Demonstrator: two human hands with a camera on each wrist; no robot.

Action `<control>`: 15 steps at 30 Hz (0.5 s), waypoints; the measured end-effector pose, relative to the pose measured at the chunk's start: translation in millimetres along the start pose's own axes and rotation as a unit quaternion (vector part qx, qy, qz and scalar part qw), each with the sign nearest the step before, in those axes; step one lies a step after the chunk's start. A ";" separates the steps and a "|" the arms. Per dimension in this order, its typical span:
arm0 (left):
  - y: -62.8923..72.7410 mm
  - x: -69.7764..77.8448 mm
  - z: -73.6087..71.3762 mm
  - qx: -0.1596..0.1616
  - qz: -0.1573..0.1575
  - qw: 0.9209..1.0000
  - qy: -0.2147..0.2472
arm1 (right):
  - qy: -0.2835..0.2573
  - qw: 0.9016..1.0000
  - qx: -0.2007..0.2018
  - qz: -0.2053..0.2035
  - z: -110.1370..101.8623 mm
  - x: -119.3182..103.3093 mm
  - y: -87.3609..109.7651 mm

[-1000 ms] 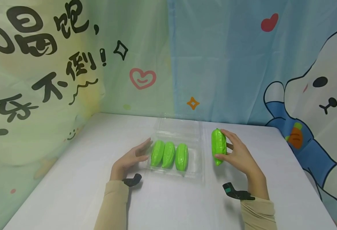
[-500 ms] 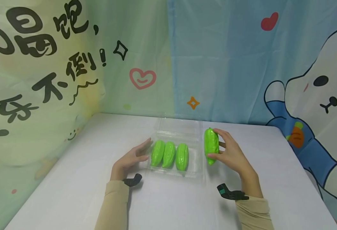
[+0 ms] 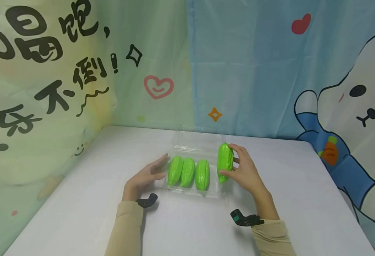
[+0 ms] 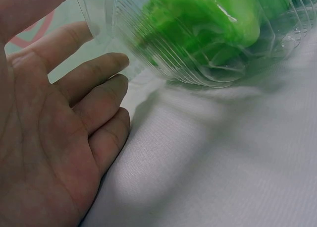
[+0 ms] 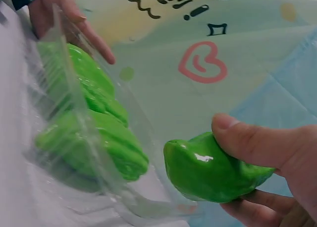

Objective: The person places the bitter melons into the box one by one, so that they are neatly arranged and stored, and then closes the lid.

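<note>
A glossy green ridged fruit (image 3: 225,163), long with pointed ends, is held upright between the thumb and fingers of my right hand (image 3: 246,171). It overlaps the right part of a clear plastic clamshell box (image 3: 215,190) in the head view. Three similar fruits lie side by side in the box: a left one (image 3: 175,171), a middle one (image 3: 188,172) and a right one (image 3: 202,175). My left hand (image 3: 146,175) is at the box's left side, fingers extended and fingertips right at its wall. The left wrist view shows its palm (image 4: 44,147) holding nothing.
The box's raised transparent lid (image 3: 198,140) stands at the back. A white-covered table (image 3: 187,227) bears everything. Behind it hangs a printed curtain (image 3: 238,78) with hearts, writing and a cartoon bear. Each wrist wears a dark camera mount (image 3: 246,218).
My right hand has carried its green fruit leftward, from beside the box to over its right part. The left hand, the box and the three fruits in it have stayed put.
</note>
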State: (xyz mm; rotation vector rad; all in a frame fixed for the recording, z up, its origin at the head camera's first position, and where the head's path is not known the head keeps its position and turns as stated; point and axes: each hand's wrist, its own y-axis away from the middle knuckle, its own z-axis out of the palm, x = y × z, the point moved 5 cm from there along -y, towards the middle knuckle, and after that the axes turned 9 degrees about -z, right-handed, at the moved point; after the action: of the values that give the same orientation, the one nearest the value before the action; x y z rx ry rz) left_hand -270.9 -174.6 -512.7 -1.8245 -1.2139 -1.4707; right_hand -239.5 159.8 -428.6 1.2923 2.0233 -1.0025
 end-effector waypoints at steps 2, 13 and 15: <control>-0.3 -0.3 -0.3 0.001 -0.001 1.000 -0.006 | -0.005 1.000 0.000 0.003 3.9 -0.3 -0.7; 0.1 -1.2 -0.7 0.004 0.001 1.000 -0.015 | 0.017 1.000 -0.025 0.002 22.2 -1.5 -2.1; 0.8 -0.5 -0.5 0.003 0.004 1.000 -0.014 | 0.019 0.999 -0.028 -0.001 24.4 -0.3 -2.2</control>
State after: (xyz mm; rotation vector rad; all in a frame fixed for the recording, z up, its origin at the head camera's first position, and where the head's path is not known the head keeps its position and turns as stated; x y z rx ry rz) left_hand -270.5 -175.6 -512.9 -1.8497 -1.2220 -1.4412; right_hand -240.3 139.2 -441.9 1.2893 2.0667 -0.9223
